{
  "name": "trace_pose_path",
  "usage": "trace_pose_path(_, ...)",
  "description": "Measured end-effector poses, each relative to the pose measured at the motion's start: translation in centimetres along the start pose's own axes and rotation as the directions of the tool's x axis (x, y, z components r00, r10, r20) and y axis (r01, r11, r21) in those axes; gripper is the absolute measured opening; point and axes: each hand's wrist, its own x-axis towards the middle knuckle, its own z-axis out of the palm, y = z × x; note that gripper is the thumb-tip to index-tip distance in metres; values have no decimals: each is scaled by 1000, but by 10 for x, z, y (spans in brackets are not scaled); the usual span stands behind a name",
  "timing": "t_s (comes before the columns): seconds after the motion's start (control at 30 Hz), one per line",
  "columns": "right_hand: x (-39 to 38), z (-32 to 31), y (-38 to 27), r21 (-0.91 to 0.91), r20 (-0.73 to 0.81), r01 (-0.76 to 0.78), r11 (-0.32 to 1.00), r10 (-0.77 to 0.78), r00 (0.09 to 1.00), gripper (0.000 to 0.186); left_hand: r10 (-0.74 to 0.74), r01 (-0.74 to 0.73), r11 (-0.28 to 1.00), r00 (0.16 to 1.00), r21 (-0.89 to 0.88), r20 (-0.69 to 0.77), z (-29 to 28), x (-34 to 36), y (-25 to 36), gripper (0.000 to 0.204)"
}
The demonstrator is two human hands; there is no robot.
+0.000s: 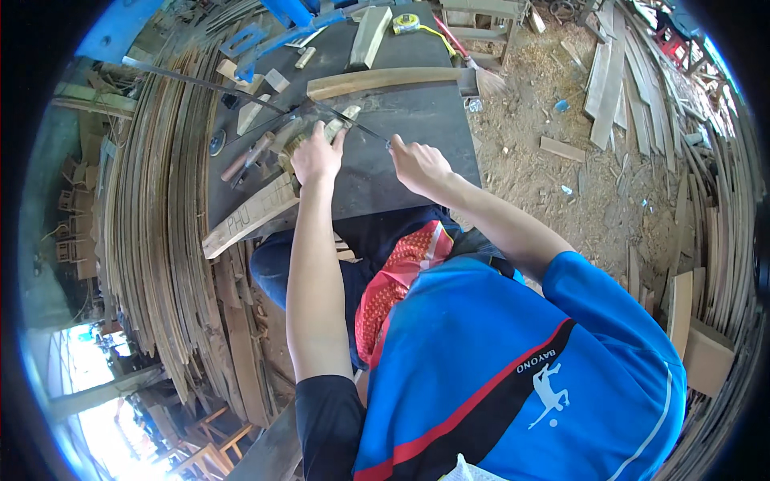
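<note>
Two bare hands work on a dark workbench top (pixel 401 136) seen from above. The left hand (pixel 317 156) lies on a small pale wooden piece (pixel 298 138) near the middle of the bench, with the fingers curled over it and pressing it down; the thumb points to the right. The right hand (pixel 419 164) is just to the right of it, and its fingers are closed around the near end of a thin dark metal tool (pixel 353 124), perhaps a file or a saw blade. This tool runs from the right hand to the far left, across the wooden piece and under the fingertips of the left hand.

Just left of the wooden piece lies a tool with a brown wooden handle (pixel 247 156). A pale plank with writing on it (pixel 253 215) lies at the near left edge of the bench, touching the left wrist area. A long curved wooden slat (pixel 385 80) lies across the bench on the far side of the hands. Farther away there is a yellow tape measure (pixel 407 24) and a blue metal clamp (pixel 269 36). Many thin curved strips of wood (pixel 152 224) are stacked to the left of the bench, and the ground to the right is covered with sawdust (pixel 553 184) and loose boards (pixel 605 80).
</note>
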Motion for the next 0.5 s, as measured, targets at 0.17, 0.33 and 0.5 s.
trace_pose_path(0.17, 3, 4, -2, 17, -6, 29, 999, -28, 1000, 21, 14, -18, 998, 998, 66, 68, -1, 8, -8, 63)
trace_pose_path(0.33, -4, -7, -3, 2, 50, 40, 999, -40, 998, 21, 13, -15, 1000, 995, 19, 96, -5, 9, -10, 62)
trace_pose_path(0.5, 8, -16, -3, -30, 60, 6, 1000, -4, 998, 23, 15, -14, 1000, 993, -8, 114, -6, 14, -11, 62)
